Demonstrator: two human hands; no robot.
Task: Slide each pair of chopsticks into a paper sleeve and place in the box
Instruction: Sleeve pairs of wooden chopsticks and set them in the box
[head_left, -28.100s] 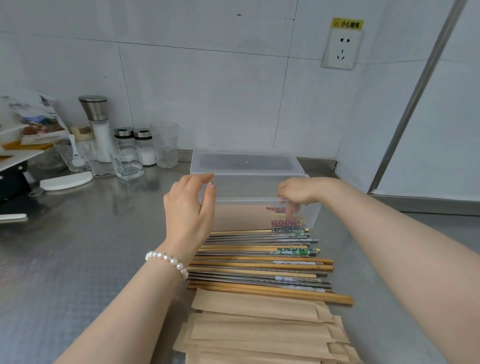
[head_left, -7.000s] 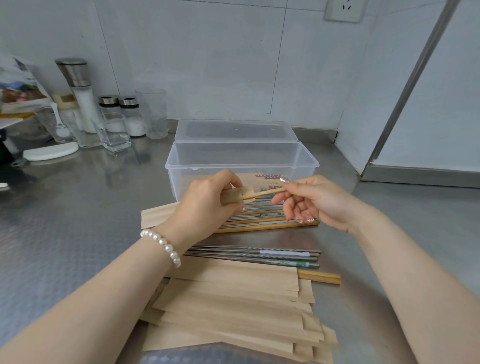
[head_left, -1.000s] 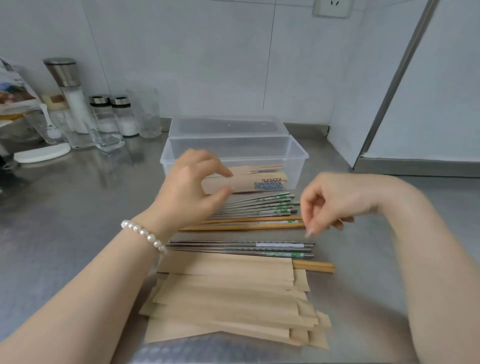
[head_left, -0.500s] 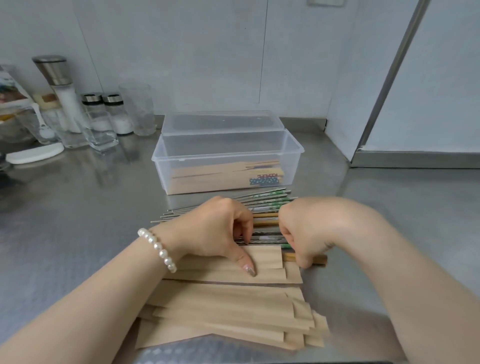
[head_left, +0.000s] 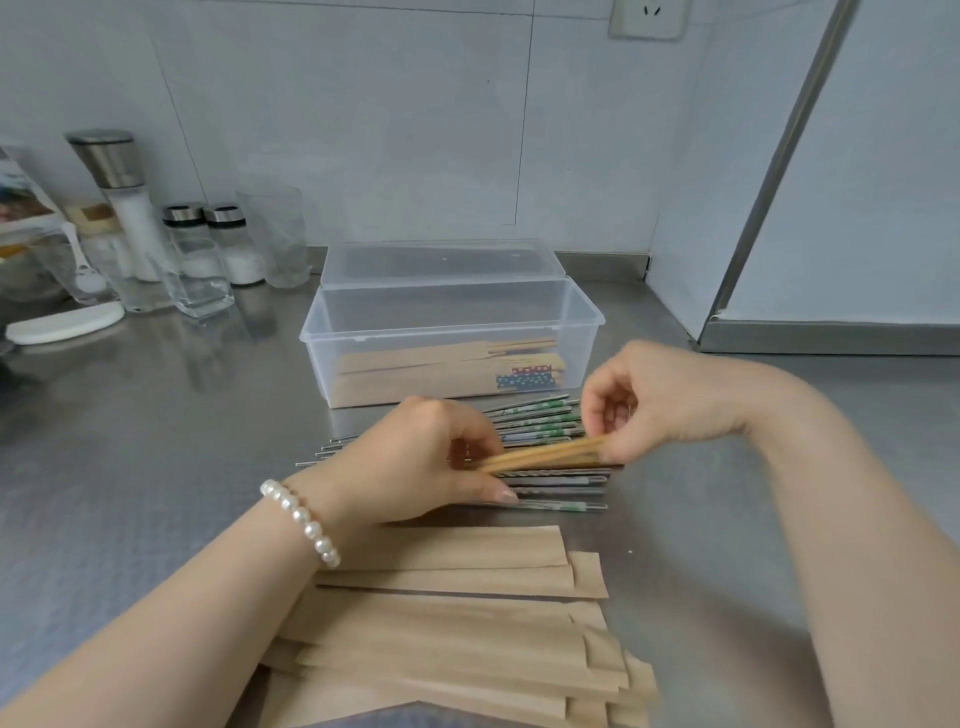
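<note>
Soft, even, fairly bright light with a cool cast fills the scene, leaving no hard shadows; only faint, diffuse shading lies under the forearms and beneath the clear box (head_left: 452, 332). The steel table (head_left: 130, 441) returns a dull sheen and blurred reflections of the glass jars (head_left: 208, 260), with no harsh glare. Wide-angle distortion bends the metal post (head_left: 779, 156) and stretches the forearms at the lower corners. The right hand (head_left: 670, 400) looks slightly smeared; the far left edge is soft.

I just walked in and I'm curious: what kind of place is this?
Probably a restaurant or canteen kitchen: a stainless steel counter, white tiled wall, and salt shakers beside a grinder.
</note>
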